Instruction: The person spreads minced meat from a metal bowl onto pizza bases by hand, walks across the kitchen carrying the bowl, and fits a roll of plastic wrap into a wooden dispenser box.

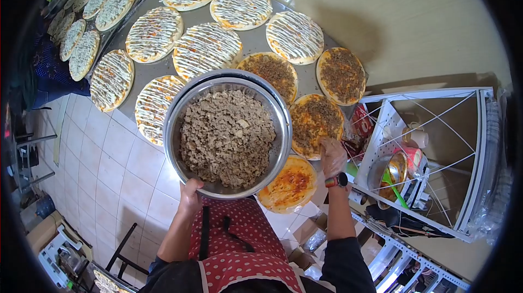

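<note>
My left hand (190, 196) grips the near rim of a metal bowl (170, 146) that is heaped with crumbled ground meat (229, 135). A second metal rim shows just behind that bowl. Over the near right edge of a pizza partly covered with meat (313, 121) is my right hand (333, 158), its fingers drawn together and pointing down. What lies inside those fingers is hidden. Closer to me sits a pizza with only orange-red sauce (289, 185). Two pizzas beyond carry ground meat, one at the right (341, 76) and one partly behind the bowl (272, 72).
Several pizzas striped with white sauce (207, 50) cover the dark table (150, 69). Another table at the upper left holds more pizzas (84, 55). A white metal rack (482, 156) with bowls and a green utensil (396, 190) stands close to my right arm.
</note>
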{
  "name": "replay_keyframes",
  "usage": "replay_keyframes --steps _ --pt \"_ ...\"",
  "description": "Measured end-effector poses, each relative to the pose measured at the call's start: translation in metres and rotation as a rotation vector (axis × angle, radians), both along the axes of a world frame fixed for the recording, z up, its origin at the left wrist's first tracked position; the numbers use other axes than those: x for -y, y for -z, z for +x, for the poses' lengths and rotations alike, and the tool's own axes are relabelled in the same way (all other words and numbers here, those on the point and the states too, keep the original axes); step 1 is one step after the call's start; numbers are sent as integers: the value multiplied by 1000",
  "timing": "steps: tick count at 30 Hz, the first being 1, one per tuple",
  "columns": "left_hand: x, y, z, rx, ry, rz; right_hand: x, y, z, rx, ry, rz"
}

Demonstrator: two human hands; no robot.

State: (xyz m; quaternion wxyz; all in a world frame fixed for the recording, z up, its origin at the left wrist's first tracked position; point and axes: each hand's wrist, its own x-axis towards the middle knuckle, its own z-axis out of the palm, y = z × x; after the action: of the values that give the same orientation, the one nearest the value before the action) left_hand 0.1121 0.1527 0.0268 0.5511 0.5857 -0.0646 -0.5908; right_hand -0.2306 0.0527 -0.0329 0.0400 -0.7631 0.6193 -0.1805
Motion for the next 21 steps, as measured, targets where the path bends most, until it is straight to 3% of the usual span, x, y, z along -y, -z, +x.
replay_keyframes --steps 2,4,5,6,8,9,11,16,19,20,21 --pt "3 1 -4 7 -8 -22 1 -34 16 57 20 -70" --pt "-2 17 -4 136 223 -158 -3 -68 42 119 39 -122" --pt "-1 22 -9 -23 141 -98 -5 -82 58 184 -97 -74" --pt "-2 30 -12 23 186 -100 -7 -90 73 248 -233 -30" --pt "-7 54 -20 86 233 -100 -10 -94 107 299 -328 155" --pt "-5 52 -27 89 231 -102 -11 -99 119 301 -331 152" --pt "1 44 -43 -44 249 -75 -10 -108 135 58 -245 353" --pt "3 33 -63 -163 219 -35 -18 -95 132 78 -250 549" --pt "-3 40 -64 46 323 -133 -4 -85 104 550 -316 297" --pt "-4 39 -61 90 367 -170 -2 -96 93 550 -312 297" --pt "-4 39 -58 134 412 -208 0 -109 80 797 -98 653"
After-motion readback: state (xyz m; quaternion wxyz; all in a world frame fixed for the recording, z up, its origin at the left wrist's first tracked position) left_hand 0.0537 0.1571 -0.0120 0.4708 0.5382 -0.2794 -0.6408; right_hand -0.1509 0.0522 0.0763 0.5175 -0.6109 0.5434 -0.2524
